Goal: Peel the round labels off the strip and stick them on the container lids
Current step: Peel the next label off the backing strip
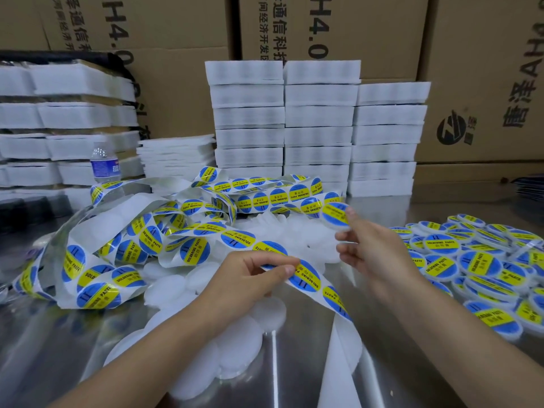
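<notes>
The left hand (253,278) pinches the label strip (306,278) above a steel table (412,366), while the right hand (371,248) holds up a labelled lid (335,214) by its edge. Plain white lids (235,343) lie heaped under the left forearm, and finished lids (485,275) pile up on the right. Behind stand white foam stacks (318,125), a water bottle (104,163) and cardboard boxes (485,69)

Print I can read
"SOLDERING PASTE" on the round labels (304,278) and labelled lids (440,244); "AH4.0" and Chinese characters on the cardboard cartons (368,30) behind.
</notes>
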Available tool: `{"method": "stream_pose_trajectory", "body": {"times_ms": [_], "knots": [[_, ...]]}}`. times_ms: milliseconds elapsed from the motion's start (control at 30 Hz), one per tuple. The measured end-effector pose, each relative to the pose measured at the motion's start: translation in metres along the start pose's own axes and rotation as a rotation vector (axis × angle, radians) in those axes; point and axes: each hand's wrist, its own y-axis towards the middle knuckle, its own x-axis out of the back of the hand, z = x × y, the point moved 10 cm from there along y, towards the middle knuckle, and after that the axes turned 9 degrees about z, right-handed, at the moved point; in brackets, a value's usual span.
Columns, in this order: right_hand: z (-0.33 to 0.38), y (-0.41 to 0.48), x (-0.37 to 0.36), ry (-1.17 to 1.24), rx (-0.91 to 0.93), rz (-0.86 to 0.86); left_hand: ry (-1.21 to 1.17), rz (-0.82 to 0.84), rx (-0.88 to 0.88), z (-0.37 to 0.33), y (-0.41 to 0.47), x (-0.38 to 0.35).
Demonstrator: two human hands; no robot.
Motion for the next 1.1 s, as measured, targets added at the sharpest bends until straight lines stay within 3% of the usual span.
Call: {"method": "stream_pose_trajectory", "body": {"times_ms": [300,600,733,867,967,1100], "knots": [[-0.02,0.011,0.048,0.645,-0.09,-0.242,0.01,-0.15,-0.045,0.001,0.001,0.02],[-0.025,0.013,0.054,0.769,-0.128,-0.273,0.012,-0.185,-0.087,-0.001,0.002,0.025],[-0.022,0.01,0.031,0.624,-0.16,-0.137,0.196,-0.233,-0.171,-0.015,-0.003,0.026],[-0.019,0.0,-0.002,0.261,-0.179,0.038,0.502,-0.255,-0.173,-0.023,-0.008,0.026],[-0.011,-0.012,-0.035,-0.159,-0.033,0.206,0.665,-0.25,-0.12,-0.022,-0.009,0.022],[-0.009,-0.027,-0.069,-0.436,0.178,0.358,0.699,-0.2,-0.067,-0.014,-0.006,0.017]]}}
